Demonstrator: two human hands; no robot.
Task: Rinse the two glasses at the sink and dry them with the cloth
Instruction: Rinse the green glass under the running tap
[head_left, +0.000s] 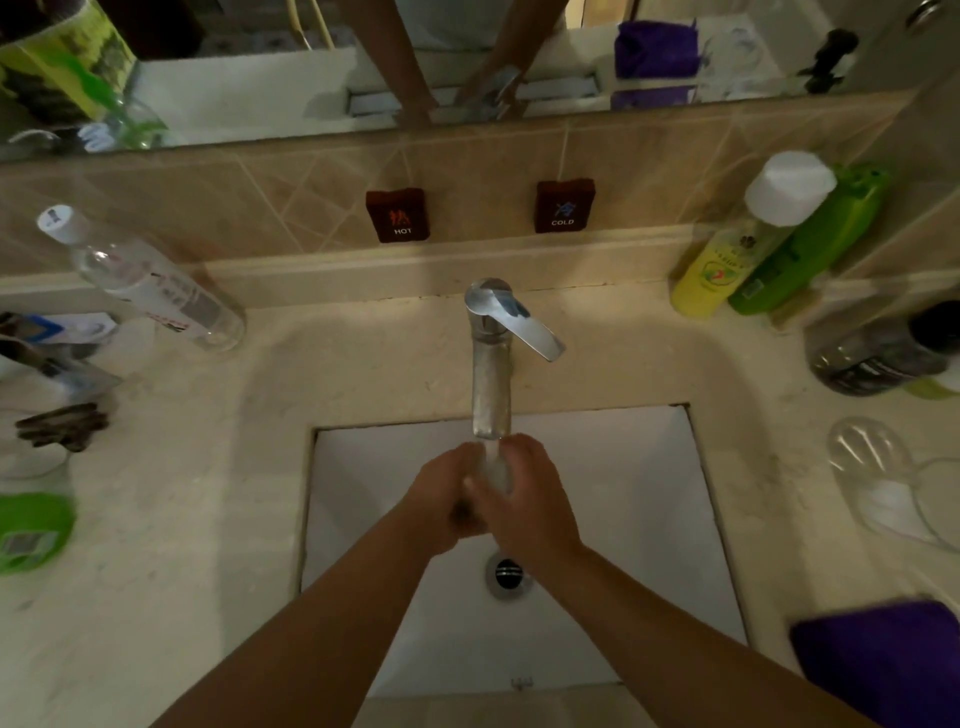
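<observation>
My left hand (447, 499) and my right hand (530, 499) are pressed together over the white sink basin (649, 519), right under the spout of the chrome faucet (491, 384). Between the fingers shows a pale translucent streak; whether it is running water or glass is unclear. A clear glass (865, 452) stands on the counter to the right of the basin. A second clear glass (930, 512) is beside it, near the frame edge. The purple cloth (883, 660) lies folded on the counter at the front right.
The faucet lever (530, 327) points right. Yellow (727, 260) and green bottles (815, 244) and a dark jar (878, 353) stand at the back right. A clear bottle (150, 280), a green lid (31, 530) and toiletries crowd the left counter. HOT and COLD tags hang on the tiles.
</observation>
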